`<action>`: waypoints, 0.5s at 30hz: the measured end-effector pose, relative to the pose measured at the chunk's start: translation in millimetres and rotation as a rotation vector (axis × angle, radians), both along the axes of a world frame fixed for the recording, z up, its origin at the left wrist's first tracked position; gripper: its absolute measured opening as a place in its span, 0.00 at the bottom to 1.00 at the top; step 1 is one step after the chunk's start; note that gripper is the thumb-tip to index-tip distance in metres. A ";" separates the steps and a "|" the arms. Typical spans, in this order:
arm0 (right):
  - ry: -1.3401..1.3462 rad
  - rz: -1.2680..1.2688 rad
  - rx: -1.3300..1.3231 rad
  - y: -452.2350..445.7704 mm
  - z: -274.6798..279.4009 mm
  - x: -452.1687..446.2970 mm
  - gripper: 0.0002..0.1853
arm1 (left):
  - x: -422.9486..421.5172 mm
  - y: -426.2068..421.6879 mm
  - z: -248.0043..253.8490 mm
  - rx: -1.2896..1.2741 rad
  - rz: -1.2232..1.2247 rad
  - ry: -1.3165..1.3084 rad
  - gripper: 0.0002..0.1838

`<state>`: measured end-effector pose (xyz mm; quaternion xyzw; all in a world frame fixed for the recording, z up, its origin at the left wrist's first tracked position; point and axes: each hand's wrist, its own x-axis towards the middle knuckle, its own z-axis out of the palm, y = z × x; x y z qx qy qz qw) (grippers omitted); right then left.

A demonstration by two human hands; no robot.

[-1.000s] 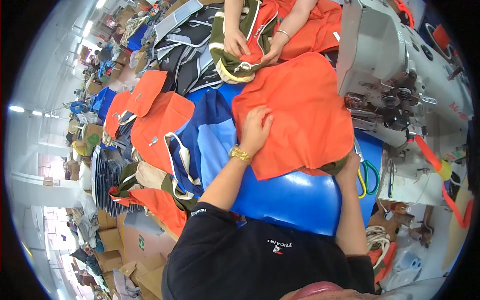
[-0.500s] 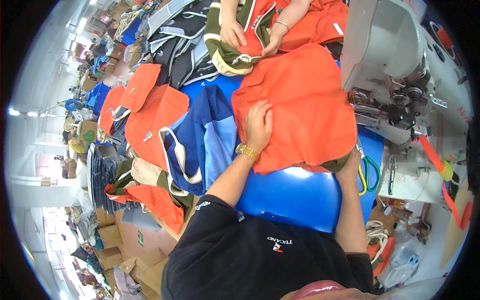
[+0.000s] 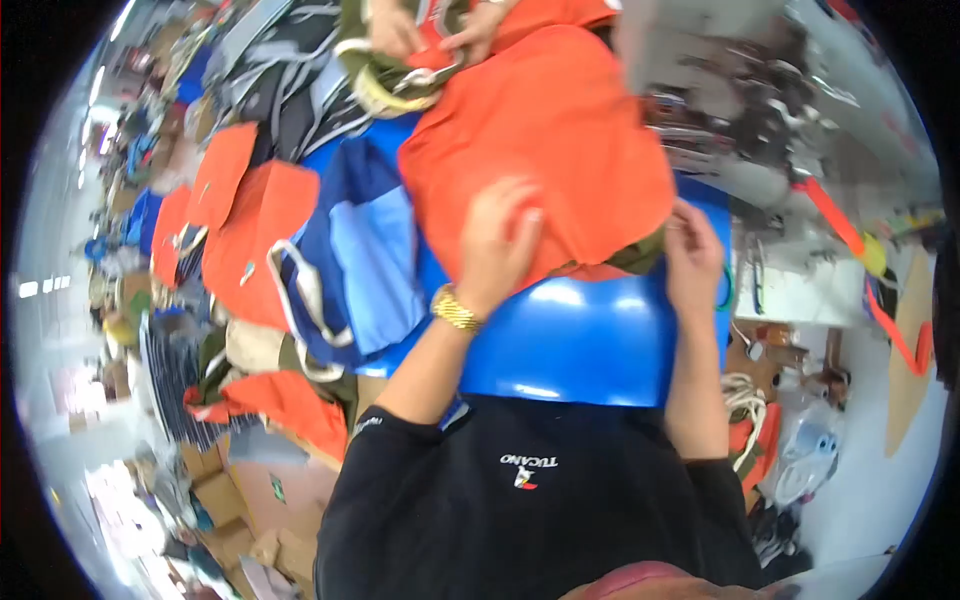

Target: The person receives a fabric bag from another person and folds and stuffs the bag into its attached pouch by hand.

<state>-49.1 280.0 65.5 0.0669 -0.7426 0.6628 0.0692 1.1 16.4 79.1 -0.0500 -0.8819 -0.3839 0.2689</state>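
Note:
A large orange fabric piece [image 3: 560,130] with an olive edge [image 3: 640,252] showing underneath lies over the blue work surface [image 3: 570,340]. My left hand [image 3: 500,240], blurred by motion, rests on its near left part, fingers stretched out and thumb apart. At the near right corner is my right hand [image 3: 692,255], its fingers loosely bent and apart beside the fabric edge. I see no fabric gripped in it. Left of the orange piece lies a blue and light-blue fabric piece [image 3: 375,260] with white trim.
Across the table, another person's hands [image 3: 470,30] hold an olive and orange bag piece [image 3: 390,85]. A sewing machine [image 3: 750,110] stands at the right. Orange pieces [image 3: 265,225] and black-grey pieces [image 3: 290,90] are piled left. Green-handled scissors [image 3: 726,288] lie partly hidden beside my right hand.
The view has shifted, so the table items sit further left and up. My right hand has come off the fabric corner and shows more fully. My left hand stays on the orange piece.

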 end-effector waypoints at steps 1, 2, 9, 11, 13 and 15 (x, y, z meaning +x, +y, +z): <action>-0.053 0.034 -0.080 0.4 9.6 5.8 0.16 | 6.3 7.7 4.9 0.015 -0.050 -0.015 0.14; -0.099 0.057 -0.160 3.0 17.2 11.0 0.17 | 9.1 5.7 10.9 0.028 -0.111 -0.022 0.14; -0.198 0.045 -0.098 17.7 -0.4 31.1 0.16 | -102.1 -128.5 81.3 -0.061 0.437 -0.113 0.22; -0.160 0.039 0.006 13.2 -27.1 40.8 0.13 | -161.7 -209.3 14.2 0.125 0.538 -0.113 0.35; -0.098 0.043 0.142 13.1 -30.5 45.2 0.11 | -178.8 -228.3 -6.5 0.378 0.667 -0.292 0.43; -0.019 0.069 0.311 7.9 -27.3 48.5 0.09 | -190.7 -244.9 -27.5 0.528 0.660 -0.459 0.48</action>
